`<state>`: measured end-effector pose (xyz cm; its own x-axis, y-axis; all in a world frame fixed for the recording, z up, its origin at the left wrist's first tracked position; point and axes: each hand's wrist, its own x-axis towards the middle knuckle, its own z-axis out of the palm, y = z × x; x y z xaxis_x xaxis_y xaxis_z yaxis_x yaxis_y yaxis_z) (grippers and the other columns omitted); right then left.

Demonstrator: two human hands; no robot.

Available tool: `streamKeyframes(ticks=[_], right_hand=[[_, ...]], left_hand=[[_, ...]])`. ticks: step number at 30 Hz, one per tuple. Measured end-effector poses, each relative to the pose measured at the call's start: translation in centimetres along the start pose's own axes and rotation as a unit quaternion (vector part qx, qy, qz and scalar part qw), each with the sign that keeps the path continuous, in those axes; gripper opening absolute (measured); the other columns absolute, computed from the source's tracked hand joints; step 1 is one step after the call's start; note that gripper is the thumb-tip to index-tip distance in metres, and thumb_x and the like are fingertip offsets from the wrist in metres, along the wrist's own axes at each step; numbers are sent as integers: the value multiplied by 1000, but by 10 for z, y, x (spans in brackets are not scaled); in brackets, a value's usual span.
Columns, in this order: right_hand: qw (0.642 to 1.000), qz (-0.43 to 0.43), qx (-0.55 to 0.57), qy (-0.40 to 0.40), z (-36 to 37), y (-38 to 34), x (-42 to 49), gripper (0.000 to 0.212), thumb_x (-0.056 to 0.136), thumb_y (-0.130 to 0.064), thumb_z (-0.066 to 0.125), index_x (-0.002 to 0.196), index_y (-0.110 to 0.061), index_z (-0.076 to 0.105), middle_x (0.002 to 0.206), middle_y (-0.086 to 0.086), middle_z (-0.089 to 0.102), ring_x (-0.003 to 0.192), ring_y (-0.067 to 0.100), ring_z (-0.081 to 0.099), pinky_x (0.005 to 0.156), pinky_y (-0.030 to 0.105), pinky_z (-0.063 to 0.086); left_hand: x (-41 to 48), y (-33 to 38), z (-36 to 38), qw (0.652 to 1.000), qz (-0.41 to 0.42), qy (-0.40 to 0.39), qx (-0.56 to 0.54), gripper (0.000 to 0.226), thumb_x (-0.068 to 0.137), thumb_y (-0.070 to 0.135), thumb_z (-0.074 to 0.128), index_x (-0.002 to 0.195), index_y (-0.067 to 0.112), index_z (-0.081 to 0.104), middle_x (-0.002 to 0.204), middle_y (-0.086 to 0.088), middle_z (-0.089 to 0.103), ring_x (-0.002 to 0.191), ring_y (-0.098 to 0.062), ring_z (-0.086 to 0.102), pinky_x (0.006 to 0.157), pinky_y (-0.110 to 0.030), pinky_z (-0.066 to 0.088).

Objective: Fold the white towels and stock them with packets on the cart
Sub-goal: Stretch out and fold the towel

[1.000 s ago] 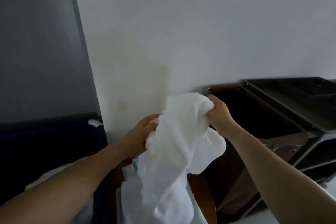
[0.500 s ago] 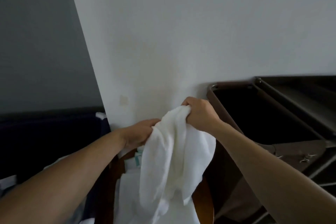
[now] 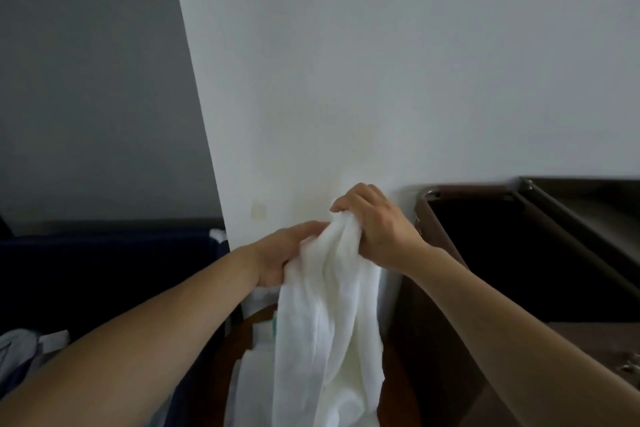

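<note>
White towel, bunched, hangs between hands: left hand grips one fold, right hand clenches the top. Cart stands right of hands. Risk: unmatched edges give a crooked fold; dangling tail may sweep packets off tabletop beneath.

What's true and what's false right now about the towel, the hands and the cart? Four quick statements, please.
1. The left hand and the right hand both hold the white towel. True.
2. The cart stands right of the hands. True.
3. The white towel lies folded on the cart. False: it hangs bunched from the hands.
4. The right hand is lower than the left hand. False: it is higher.
</note>
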<state>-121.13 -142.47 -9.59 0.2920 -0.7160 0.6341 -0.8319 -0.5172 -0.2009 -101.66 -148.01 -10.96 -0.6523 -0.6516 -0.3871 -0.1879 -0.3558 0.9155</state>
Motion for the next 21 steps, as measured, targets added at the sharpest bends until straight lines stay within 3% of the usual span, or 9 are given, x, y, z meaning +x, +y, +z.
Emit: streamKeyframes(ticks=[2, 4, 6, 7, 9, 13, 16, 18, 21], right_hand=[[999, 27, 14, -42, 0, 4, -7, 47, 76, -21, 66, 123, -20, 59, 116, -2, 50, 101, 19, 54, 78, 36, 51], [982, 109, 40, -151, -8, 9, -16, 76, 70, -27, 82, 137, -29, 46, 126, -8, 40, 103, 11, 49, 88, 32, 49], [927, 211, 109, -290, -16, 11, -21, 95, 68, -30, 88, 145, -36, 33, 129, -16, 37, 107, 6, 49, 90, 21, 46], [909, 239, 149, -307, -19, 11, -23, 96, 69, -31, 88, 146, -36, 31, 132, -16, 40, 111, 5, 50, 89, 18, 46], [913, 271, 206, -223, -20, 15, -22, 92, 72, -33, 86, 147, -34, 33, 140, -11, 43, 120, 7, 50, 91, 19, 47], [926, 310, 209, -62, -17, 12, -6, 94, 74, -38, 84, 149, -28, 28, 148, -7, 35, 135, 11, 38, 108, 40, 42], [907, 297, 300, 2, -18, 7, -1, 98, 76, -18, 85, 152, -30, 24, 144, -7, 41, 128, 8, 44, 107, 30, 41], [885, 273, 376, 16, -24, 5, 1, 79, 78, -9, 80, 143, -31, 42, 124, 0, 60, 109, 12, 59, 94, 27, 48], [893, 260, 367, 28, -26, -4, 10, 14, 87, -16, 73, 98, -26, 72, 83, 4, 67, 80, 17, 63, 79, 36, 51]], left_hand=[[1, 8, 5, 997, 68, 18, 16, 37, 90, 20, 66, 126, 12, 65, 124, -18, 66, 115, -37, 63, 103, -55, 47], [-1, 21, 2, 989, 128, 67, -8, 38, 85, 3, 65, 122, 14, 64, 120, -16, 66, 103, -33, 66, 94, -46, 55], [-9, 35, -1, 978, 194, 71, -27, 44, 77, -3, 66, 115, 19, 65, 108, -10, 68, 88, -26, 67, 78, -39, 59], [-14, 42, -2, 975, 217, 53, -18, 48, 74, -4, 67, 114, 20, 65, 104, -8, 69, 84, -25, 68, 74, -38, 60], [-20, 48, -3, 970, 239, 17, 31, 55, 68, -2, 66, 118, 21, 63, 104, -5, 69, 86, -26, 69, 74, -40, 60], [-28, 39, -4, 959, 238, -41, 146, 63, 68, -4, 58, 125, 23, 59, 118, -9, 63, 98, -28, 66, 84, -43, 58], [-33, 32, -7, 958, 224, -46, 171, 63, 64, -1, 59, 122, 24, 61, 117, -10, 65, 100, -28, 67, 84, -41, 58], [-34, 29, -14, 957, 226, -13, 183, 58, 60, 8, 66, 116, 23, 63, 115, -13, 65, 99, -30, 67, 83, -43, 59], [-35, 26, -21, 944, 223, 56, 237, 45, 63, 15, 67, 107, 19, 63, 107, -13, 68, 94, -31, 68, 83, -43, 59]])
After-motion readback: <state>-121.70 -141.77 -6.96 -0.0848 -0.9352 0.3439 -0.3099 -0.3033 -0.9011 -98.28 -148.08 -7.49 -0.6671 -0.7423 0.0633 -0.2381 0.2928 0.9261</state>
